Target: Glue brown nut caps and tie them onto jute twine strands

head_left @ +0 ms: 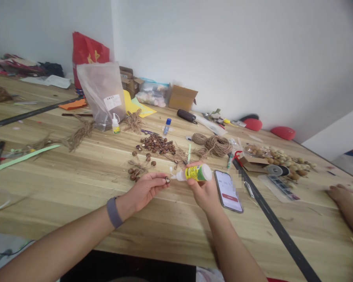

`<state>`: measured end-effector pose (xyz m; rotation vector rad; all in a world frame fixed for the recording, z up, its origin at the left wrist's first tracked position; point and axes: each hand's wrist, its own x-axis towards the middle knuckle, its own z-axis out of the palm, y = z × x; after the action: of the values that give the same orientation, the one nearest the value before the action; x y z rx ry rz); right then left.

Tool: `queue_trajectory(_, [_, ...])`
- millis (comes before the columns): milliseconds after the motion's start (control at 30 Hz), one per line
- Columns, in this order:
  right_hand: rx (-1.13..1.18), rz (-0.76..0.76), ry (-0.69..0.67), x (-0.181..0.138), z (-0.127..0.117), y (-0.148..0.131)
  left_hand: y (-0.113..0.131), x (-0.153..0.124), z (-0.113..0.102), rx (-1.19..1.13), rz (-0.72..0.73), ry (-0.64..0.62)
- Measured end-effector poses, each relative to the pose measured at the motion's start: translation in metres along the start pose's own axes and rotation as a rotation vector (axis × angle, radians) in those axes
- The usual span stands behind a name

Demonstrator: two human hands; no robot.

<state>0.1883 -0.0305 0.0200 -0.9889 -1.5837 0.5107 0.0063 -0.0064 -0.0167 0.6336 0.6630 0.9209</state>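
Brown shell (167,180) sits pinched in left fingers (156,182); right fingers (195,187) grip the bottle (194,173) beside it, best squeezed sparingly.

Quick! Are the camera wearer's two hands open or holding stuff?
Left hand: closed, pinching a small shell.
Right hand: closed around a bottle.

The one camera here rides on the person's head, looking forward and down across the worktop (164,231). It sits close behind the work: both forearms run in from the bottom of the view, putting the left hand (147,190) and right hand (204,192) just below its middle. It's wide, taking in the worktop's near edge, the pale wall (223,58) beyond, and another person's hand (339,194) at far right.
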Motion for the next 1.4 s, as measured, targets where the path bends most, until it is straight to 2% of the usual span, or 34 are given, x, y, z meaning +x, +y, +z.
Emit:
queue_trajectory(267, [-0.002, 0.006, 0.019, 0.0002, 0.0023, -0.0002, 0.002, -0.0011, 0.0021, -0.052, 0.007, 0.011])
queue_trajectory(700, [0.097, 0.016, -0.024, -0.0023, 0.0092, -0.0065, 0.0037, -0.0016, 0.0056, -0.055, -0.022, 0.055])
queue_trajectory(1400, [0.068, 0.035, -0.033, -0.0026, 0.0072, -0.0032, 0.001, 0.0004, 0.0018, -0.06, 0.001, 0.012])
